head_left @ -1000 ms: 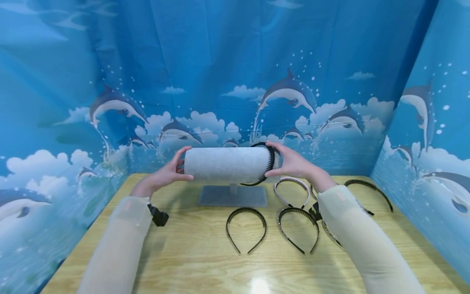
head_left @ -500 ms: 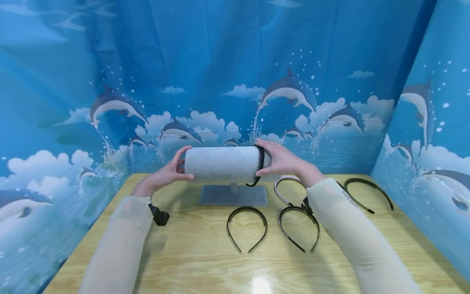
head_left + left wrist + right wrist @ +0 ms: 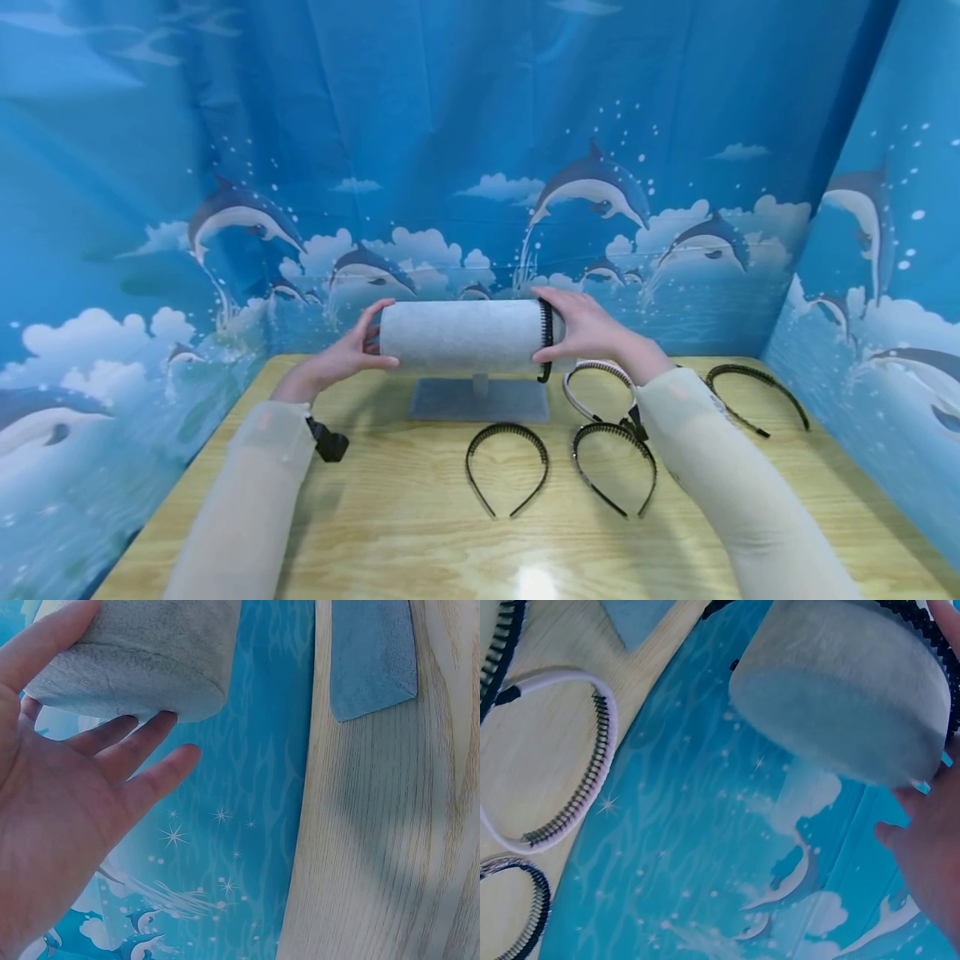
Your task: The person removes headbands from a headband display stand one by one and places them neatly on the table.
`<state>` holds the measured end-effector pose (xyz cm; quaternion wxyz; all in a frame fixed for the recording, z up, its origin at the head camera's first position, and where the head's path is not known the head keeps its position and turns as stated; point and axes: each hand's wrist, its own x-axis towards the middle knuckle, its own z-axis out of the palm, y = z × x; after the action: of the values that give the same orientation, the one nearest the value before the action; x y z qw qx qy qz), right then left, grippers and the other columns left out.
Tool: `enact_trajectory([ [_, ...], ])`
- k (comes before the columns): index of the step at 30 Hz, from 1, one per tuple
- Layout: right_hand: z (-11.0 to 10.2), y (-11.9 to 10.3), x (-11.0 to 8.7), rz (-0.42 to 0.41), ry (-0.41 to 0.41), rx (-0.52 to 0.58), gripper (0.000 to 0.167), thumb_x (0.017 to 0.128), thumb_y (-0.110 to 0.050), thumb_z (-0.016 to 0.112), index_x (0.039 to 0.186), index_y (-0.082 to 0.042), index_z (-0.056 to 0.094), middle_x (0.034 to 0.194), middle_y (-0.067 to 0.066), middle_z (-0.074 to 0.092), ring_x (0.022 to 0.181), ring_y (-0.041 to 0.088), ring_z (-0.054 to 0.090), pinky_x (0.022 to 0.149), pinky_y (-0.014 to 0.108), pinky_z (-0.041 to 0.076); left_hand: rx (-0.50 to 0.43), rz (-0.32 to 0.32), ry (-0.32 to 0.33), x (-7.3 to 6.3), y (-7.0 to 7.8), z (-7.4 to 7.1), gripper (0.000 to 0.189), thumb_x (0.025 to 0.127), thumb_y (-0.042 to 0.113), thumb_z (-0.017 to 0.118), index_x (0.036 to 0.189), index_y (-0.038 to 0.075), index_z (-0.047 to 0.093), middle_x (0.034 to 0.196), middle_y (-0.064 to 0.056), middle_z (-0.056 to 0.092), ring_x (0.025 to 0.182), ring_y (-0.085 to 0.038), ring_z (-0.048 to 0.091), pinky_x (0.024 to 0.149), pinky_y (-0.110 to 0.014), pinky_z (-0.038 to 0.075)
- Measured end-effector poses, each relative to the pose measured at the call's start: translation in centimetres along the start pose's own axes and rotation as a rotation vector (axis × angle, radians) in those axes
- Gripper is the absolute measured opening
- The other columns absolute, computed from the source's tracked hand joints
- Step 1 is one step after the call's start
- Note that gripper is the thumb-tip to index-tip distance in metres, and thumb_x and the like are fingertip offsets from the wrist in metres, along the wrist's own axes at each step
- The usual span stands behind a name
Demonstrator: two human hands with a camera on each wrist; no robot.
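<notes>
A grey velvety headband display roll point(image 3: 461, 337) lies horizontally on a stand with a flat grey base point(image 3: 478, 402). At the roll's left end my left hand point(image 3: 347, 352) grips it between thumb and fingers; the left wrist view shows the fingertips touching the end of the roll point(image 3: 142, 667). Around the right part of the roll sits a black toothed headband point(image 3: 546, 333). My right hand point(image 3: 592, 329) holds this headband over the roll's right end, thumb in front and fingers behind. In the right wrist view the headband point(image 3: 922, 626) is partly cut off by the frame edge.
On the wooden table point(image 3: 390, 517) lie a plain black headband point(image 3: 507, 427), a dark sparkly one, and a pale lilac headband point(image 3: 611, 735) with black teeth. Another dark headband point(image 3: 757, 373) lies far right. My right sleeve hides part of the table. A dolphin-print curtain point(image 3: 450, 150) surrounds it.
The headband on the roll was slanted, then straightened and shifted left; now it stands slightly further right with my right hand. My left hand has stayed at the roll's left end.
</notes>
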<state>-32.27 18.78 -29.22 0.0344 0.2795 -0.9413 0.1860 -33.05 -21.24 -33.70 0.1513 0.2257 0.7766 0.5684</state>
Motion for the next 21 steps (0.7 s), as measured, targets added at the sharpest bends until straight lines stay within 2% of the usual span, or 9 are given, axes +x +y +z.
enact_trajectory([
  [5, -0.3, 0.9, -0.9, 0.051, 0.003, 0.084, 0.110, 0.073, -0.051, 0.082, 0.156, -0.016, 0.020, 0.158, 0.013, 0.021, 0.143, 0.038, 0.018, 0.110, 0.062, 0.021, 0.006, -0.003, 0.010, -0.1, -0.1, -0.1, 0.098, 0.091, 0.008, 0.069, 0.156, 0.029, 0.000, 0.156, -0.023, 0.008, 0.138, -0.050, 0.021, 0.100, -0.061, 0.039],
  [10, -0.1, 1.5, -1.6, 0.123, 0.022, 0.182, 0.114, 0.072, -0.052, 0.082, 0.156, -0.015, 0.014, 0.157, 0.018, 0.019, 0.141, 0.040, 0.021, 0.106, 0.064, 0.027, 0.004, -0.010, 0.010, -0.1, -0.1, -0.1, 0.099, 0.090, 0.009, 0.070, 0.156, 0.032, 0.000, 0.156, -0.022, 0.008, 0.137, -0.049, 0.023, 0.099, -0.059, 0.041],
  [16, 0.5, 2.2, -1.9, 0.131, 0.041, 0.251, 0.111, 0.073, -0.048, 0.083, 0.155, -0.018, 0.014, 0.159, 0.018, 0.014, 0.142, 0.041, 0.018, 0.105, 0.066, 0.026, 0.000, -0.007, 0.005, -0.1, -0.1, 0.0, 0.099, 0.090, 0.010, 0.071, 0.156, 0.032, 0.000, 0.156, -0.022, 0.009, 0.137, -0.049, 0.024, 0.098, -0.057, 0.042],
  [21, 0.8, 2.5, -2.0, 0.116, 0.038, 0.296, 0.118, 0.069, -0.042, 0.087, 0.157, -0.021, 0.010, 0.161, 0.012, 0.008, 0.144, 0.039, 0.011, 0.107, 0.067, 0.022, 0.001, -0.001, -0.003, 0.0, -0.1, 0.1, 0.098, 0.091, 0.008, 0.069, 0.156, 0.031, 0.000, 0.156, -0.023, 0.008, 0.137, -0.050, 0.023, 0.100, -0.059, 0.040],
])
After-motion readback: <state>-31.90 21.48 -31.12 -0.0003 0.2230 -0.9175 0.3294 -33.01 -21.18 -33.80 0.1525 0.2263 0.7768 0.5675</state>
